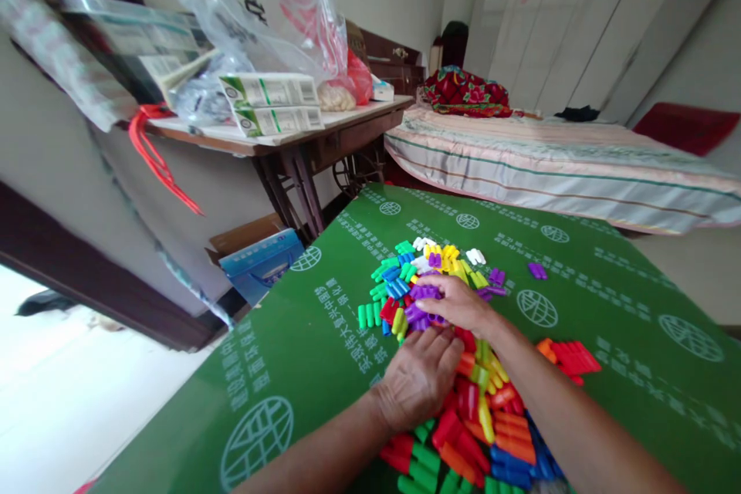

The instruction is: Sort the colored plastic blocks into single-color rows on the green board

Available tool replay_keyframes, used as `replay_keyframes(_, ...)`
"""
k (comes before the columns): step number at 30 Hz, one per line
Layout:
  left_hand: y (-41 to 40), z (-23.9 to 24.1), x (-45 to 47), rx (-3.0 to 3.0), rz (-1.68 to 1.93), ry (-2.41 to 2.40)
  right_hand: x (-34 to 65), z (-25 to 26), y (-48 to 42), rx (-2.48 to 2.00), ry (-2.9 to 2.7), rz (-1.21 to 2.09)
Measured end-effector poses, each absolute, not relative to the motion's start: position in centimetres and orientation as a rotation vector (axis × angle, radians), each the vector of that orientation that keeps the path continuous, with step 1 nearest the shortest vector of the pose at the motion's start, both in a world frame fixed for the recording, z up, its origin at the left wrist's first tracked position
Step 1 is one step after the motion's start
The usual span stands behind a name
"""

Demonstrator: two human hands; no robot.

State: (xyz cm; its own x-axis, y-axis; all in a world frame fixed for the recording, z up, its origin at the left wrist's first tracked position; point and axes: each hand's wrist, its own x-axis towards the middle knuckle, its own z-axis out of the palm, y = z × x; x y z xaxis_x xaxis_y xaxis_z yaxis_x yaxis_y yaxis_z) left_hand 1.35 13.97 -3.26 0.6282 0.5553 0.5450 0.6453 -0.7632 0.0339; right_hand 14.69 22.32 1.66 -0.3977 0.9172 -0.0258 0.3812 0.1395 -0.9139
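Observation:
A heap of colourful plastic building pieces [463,436], shaped like joined tubes, is spread over a green printed board [341,278]. My right hand [460,302] reaches into the upper part of it, thumb and fingers closed around a purple piece [427,292]. Just below, my left hand [421,378] lies palm down against the heap with curled fingers; whatever they grip is hidden. Green pieces [369,316], blue pieces [397,285] and yellow pieces [448,253] lie beyond the hands. Red and orange pieces [514,436] are gathered under my right forearm.
A loose purple piece [537,270] and a red flat group [577,356] lie on the right. Behind the board stand a table [347,122] with boxes and plastic bags, and a bed [549,154]. A blue box [263,262] is on the floor at left.

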Motion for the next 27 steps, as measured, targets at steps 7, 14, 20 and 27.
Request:
replay_keyframes(7, 15.1, -3.0, 3.3, -2.688, -0.765, -0.975, 12.9, 2.5, 23.9, -1.180, -2.107, 1.058)
replay_keyframes(14, 16.3, -2.2, 4.0, -2.618, -0.655, -1.166, 14.8, 3.3, 32.1, -1.686, -2.306, 0.501)
replay_keyframes(20, 17.6, -2.3, 3.5, -2.571, -0.605, -1.382, 14.9, 1.5, 32.1, -1.654, -2.370, 0.560)
replay_keyframes(27, 18.0, -1.8, 2.3, -2.536, -0.620, -1.551, 17.7, 0.9, 28.8, -1.403, -2.422, 0.710)
